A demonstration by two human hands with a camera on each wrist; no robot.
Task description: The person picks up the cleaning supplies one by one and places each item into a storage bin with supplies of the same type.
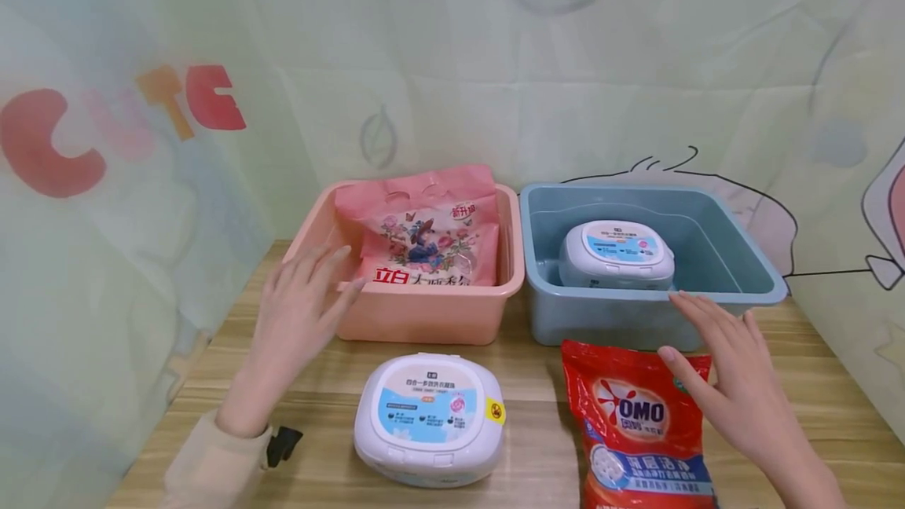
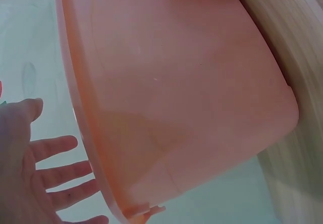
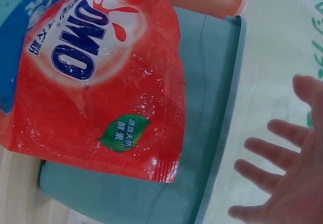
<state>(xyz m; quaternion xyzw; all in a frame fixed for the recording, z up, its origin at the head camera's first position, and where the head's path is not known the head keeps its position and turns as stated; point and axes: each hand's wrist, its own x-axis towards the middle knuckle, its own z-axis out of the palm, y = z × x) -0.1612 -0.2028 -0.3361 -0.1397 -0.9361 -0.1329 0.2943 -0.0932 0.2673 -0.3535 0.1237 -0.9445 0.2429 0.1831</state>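
Observation:
My left hand (image 1: 300, 313), fingers spread and holding nothing, hovers by the front left corner of the pink basin (image 1: 417, 316). Inside that basin leans a pink laundry detergent bag (image 1: 431, 234) with a floral print. My right hand (image 1: 735, 375) is spread too, above the right side of a red OMO detergent bag (image 1: 632, 415) and near the front rim of the blue basin (image 1: 608, 320). A white laundry-pod box (image 1: 618, 254) sits in the blue basin. Another white laundry-pod box (image 1: 430, 422) stands on the table between my hands. The left wrist view shows spread fingers beside the pink basin's rim.
Both basins stand side by side on a wood-grain table (image 1: 537, 430), close to a printed cloth backdrop (image 1: 438, 61). The cloth also runs along the left and right sides. A black strap piece (image 1: 284, 446) shows at my left cuff.

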